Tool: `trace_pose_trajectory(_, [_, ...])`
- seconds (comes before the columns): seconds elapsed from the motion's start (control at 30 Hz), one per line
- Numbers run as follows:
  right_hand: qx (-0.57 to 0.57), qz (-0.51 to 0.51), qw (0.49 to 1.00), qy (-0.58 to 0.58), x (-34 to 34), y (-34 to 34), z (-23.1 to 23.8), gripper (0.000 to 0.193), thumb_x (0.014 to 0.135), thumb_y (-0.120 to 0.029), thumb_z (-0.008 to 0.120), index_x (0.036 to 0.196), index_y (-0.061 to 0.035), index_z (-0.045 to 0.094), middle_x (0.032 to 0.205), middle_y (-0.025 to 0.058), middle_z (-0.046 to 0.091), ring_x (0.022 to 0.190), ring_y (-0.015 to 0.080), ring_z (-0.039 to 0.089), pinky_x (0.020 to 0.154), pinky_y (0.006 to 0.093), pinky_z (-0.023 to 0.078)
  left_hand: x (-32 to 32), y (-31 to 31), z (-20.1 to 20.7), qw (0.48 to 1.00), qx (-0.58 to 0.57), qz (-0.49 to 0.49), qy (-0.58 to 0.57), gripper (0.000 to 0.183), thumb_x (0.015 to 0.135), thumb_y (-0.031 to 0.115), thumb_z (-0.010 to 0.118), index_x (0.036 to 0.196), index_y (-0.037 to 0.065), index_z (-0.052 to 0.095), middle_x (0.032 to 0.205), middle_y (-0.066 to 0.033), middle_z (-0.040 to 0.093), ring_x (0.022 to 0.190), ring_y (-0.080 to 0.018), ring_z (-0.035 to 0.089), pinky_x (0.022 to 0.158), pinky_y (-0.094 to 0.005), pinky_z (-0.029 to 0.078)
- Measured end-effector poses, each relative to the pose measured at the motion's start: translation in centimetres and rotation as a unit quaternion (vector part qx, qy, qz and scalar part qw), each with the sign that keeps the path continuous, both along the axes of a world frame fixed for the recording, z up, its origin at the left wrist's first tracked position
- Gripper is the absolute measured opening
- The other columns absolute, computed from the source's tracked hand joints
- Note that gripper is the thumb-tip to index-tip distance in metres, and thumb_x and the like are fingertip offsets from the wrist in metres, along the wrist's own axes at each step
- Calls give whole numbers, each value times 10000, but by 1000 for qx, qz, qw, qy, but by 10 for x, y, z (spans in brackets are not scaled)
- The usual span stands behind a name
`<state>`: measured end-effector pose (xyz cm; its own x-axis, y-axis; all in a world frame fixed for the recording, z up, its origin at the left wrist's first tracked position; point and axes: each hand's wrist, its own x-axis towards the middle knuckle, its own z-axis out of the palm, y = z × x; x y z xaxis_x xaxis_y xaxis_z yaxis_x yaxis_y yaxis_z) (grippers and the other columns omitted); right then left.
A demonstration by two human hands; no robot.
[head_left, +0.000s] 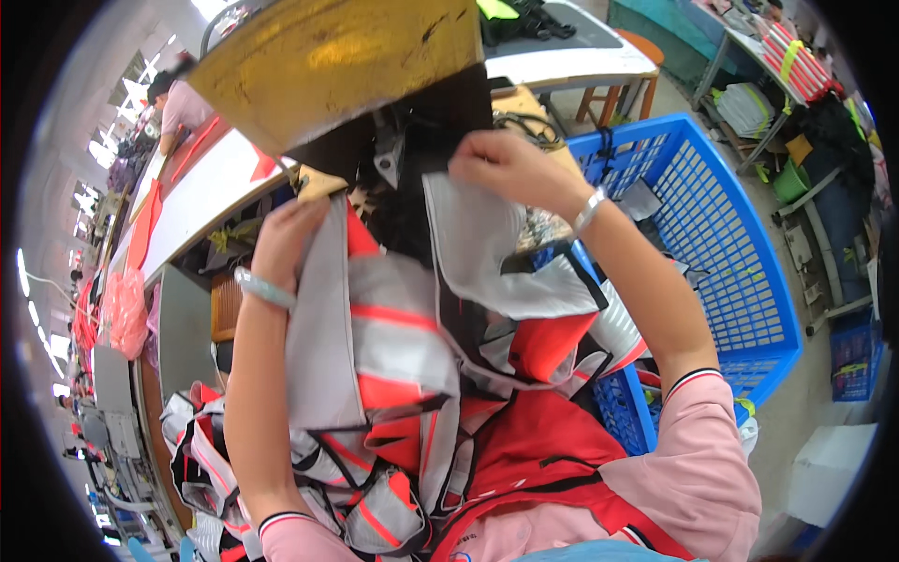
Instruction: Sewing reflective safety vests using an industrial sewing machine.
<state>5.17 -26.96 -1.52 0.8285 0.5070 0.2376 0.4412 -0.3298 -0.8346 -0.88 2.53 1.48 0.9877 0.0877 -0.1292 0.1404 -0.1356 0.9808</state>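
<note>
My left hand [284,239] is closed on the upper edge of a grey fabric piece with red parts [323,328], which hangs down toward my lap. My right hand [501,170] pinches the top corner of a silvery grey flap [478,245], slightly blurred; I cannot tell whether both parts belong to one sewn piece. Just beyond my hands is a dark machine with a pointed metal part [388,159], under a worn yellow panel [346,70]. More grey, red and black sewn pieces [384,510] are heaped on my lap and to the left, partly under my left forearm.
A large blue plastic basket [763,281] stands at my right, with some pieces inside. White-topped worktables [187,220] run along the left, where another person [183,105] leans over. A table [581,64] with dark items is at the back, beside a wooden stool [641,49].
</note>
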Motion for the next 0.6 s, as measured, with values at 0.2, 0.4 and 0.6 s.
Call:
trace_pose_trajectory(0.2, [32,44,999,-3,-138,-110,48,152,873,-159,641,925,-17,629,832,61,626,777,167,588,704,316,464,-75,-4,-17,938,230,-257,21,229,845,171,685,946,-35,692,830,-47,667,775,-91,579,714,-251,471])
trace_pose_trajectory(0.4, [107,-507,817,-253,-202,-319,118,238,992,-268,515,1039,-61,623,801,-20,514,726,56,465,662,195,379,-102,-26,-10,918,218,-330,9,220,844,169,700,914,-39,685,799,-90,651,753,-147,594,685,-281,466])
trace_pose_trajectory(0.6, [430,-357,828,51,-195,-631,181,366,965,-376,568,1160,-74,635,841,-28,602,727,51,548,705,206,446,-113,-36,-1,905,241,-349,-39,183,836,129,690,904,-40,681,808,-85,650,762,-149,597,697,-278,463])
